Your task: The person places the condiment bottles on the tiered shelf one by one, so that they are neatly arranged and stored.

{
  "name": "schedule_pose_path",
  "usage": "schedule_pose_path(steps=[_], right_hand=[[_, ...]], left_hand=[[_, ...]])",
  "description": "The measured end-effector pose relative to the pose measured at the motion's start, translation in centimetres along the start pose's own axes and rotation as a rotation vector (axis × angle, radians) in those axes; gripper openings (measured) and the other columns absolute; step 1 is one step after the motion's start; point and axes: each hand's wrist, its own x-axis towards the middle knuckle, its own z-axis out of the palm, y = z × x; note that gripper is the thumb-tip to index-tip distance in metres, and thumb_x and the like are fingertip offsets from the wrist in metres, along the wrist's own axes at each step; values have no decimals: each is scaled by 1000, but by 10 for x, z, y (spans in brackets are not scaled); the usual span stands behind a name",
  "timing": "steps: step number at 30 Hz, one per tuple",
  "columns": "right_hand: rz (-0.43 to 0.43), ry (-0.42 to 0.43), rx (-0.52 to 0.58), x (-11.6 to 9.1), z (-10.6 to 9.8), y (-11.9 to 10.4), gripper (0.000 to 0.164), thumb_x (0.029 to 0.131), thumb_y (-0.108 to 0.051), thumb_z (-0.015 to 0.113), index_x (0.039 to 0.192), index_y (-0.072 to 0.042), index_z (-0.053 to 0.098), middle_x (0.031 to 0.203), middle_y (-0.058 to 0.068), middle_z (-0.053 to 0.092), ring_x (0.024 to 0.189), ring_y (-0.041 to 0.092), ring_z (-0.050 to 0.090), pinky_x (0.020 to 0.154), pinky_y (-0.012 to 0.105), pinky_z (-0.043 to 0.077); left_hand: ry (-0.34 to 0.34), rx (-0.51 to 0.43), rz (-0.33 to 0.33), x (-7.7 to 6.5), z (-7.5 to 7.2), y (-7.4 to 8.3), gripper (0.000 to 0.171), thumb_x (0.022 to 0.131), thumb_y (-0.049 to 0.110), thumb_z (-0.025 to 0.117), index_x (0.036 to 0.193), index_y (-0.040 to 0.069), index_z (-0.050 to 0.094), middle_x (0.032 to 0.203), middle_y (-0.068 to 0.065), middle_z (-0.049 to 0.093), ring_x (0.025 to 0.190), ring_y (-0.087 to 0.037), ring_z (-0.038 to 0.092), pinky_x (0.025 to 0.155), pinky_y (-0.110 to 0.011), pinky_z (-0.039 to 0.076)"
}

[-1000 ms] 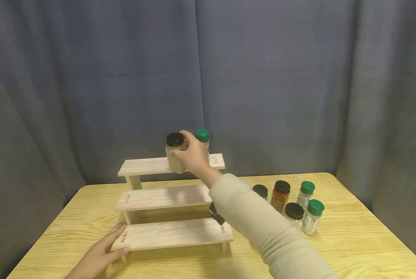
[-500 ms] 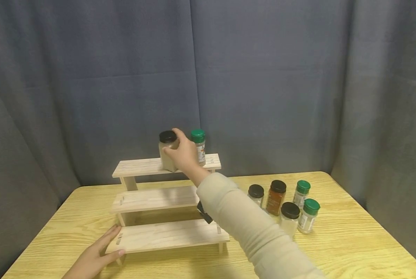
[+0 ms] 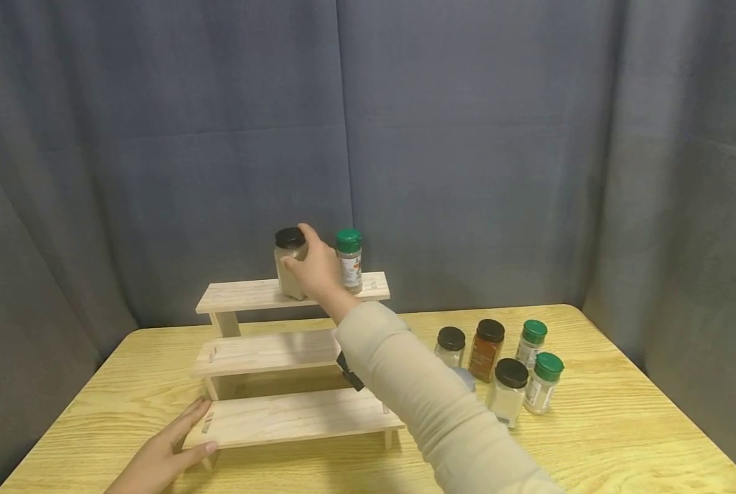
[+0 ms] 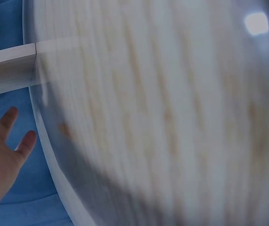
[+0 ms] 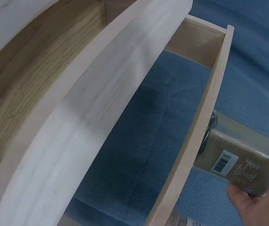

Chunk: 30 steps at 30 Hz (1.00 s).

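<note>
A three-tier wooden shelf rack point(image 3: 293, 420) stands on the table. On its top tier, my right hand point(image 3: 319, 273) grips a square spice jar point(image 3: 286, 266) with a black lid and pale brown contents, held upright with its base right at the board. In the right wrist view the jar point(image 5: 240, 157) shows a barcode, with thumb and fingers at its lower end. To the right of that hand stands a green-capped spice shaker point(image 3: 350, 269). My left hand point(image 3: 160, 453) rests against the left end of the bottom tier, its fingers point(image 4: 7, 122) extended and spread in the left wrist view.
Right of the rack stand two green-capped shakers point(image 3: 542, 390), a jar of reddish-brown spice point(image 3: 486, 355) and two black-lidded jars of pale contents point(image 3: 507, 398). A grey round thing point(image 3: 465, 377) is partly hidden by the right sleeve. Grey curtains point(image 3: 466, 171) hang behind the table.
My right hand has moved the black-lidded jar left along the top tier, away from the green-capped shaker, which now shows more fully. The left hand stays at the rack. The head view has shifted slightly.
</note>
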Motion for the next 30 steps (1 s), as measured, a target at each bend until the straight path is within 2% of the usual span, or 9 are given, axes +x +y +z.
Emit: schedule_pose_path(steps=[3, 6, 10, 14, 18, 23, 30], right_hand=[[4, -7, 2, 1, 0, -1, 64, 78, -23, 66, 132, -16, 34, 102, 7, 59, 82, 17, 57, 73, 27, 46], [8, -10, -5, 1, 0, -2, 65, 77, -24, 66, 133, -16, 33, 115, 8, 52, 97, 20, 53, 83, 30, 43], [15, 0, -20, 1, -1, -2, 67, 77, -26, 65, 134, -16, 32, 115, 10, 51, 97, 22, 52, 83, 31, 42], [20, 9, -30, 1, -3, -1, 68, 77, -27, 66, 134, -16, 31, 115, 11, 50, 99, 23, 51, 84, 32, 42], [20, 3, -45, -1, -5, -2, 68, 77, -27, 66, 134, -15, 31, 116, 11, 49, 101, 24, 50, 86, 32, 41], [8, 6, -39, -4, -8, -4, 69, 76, -27, 66, 134, -15, 31, 116, 12, 48, 102, 24, 49, 86, 31, 40], [-14, -9, -4, -13, -18, -4, 68, 77, -27, 65, 134, -15, 30, 122, 10, 44, 108, 23, 45, 88, 31, 39]], left_hand=[[2, -5, 0, -1, 0, 1, 71, 84, 36, 54, 137, 5, 20, 140, -22, 9, 123, -45, 8, 88, -64, 15], [11, -8, -2, -2, 0, 2, 71, 83, 37, 54, 137, 5, 20, 140, -21, 9, 123, -44, 9, 89, -63, 16], [27, -19, 2, 0, 1, 1, 72, 82, 37, 56, 137, 6, 22, 141, -20, 11, 124, -42, 10, 91, -60, 19], [9, -34, -24, 3, 2, 2, 72, 82, 39, 56, 137, 8, 21, 142, -18, 8, 124, -42, 9, 91, -60, 20], [-16, -25, -57, 5, 2, 3, 73, 82, 42, 53, 138, 10, 19, 142, -17, 5, 124, -43, 7, 90, -63, 17], [-23, -5, -66, 6, 2, 2, 73, 83, 43, 52, 138, 10, 19, 142, -16, 5, 125, -43, 6, 89, -65, 14], [-1, 44, -19, 8, 2, 1, 71, 83, 43, 51, 138, 9, 21, 142, -18, 8, 123, -45, 8, 86, -67, 12]])
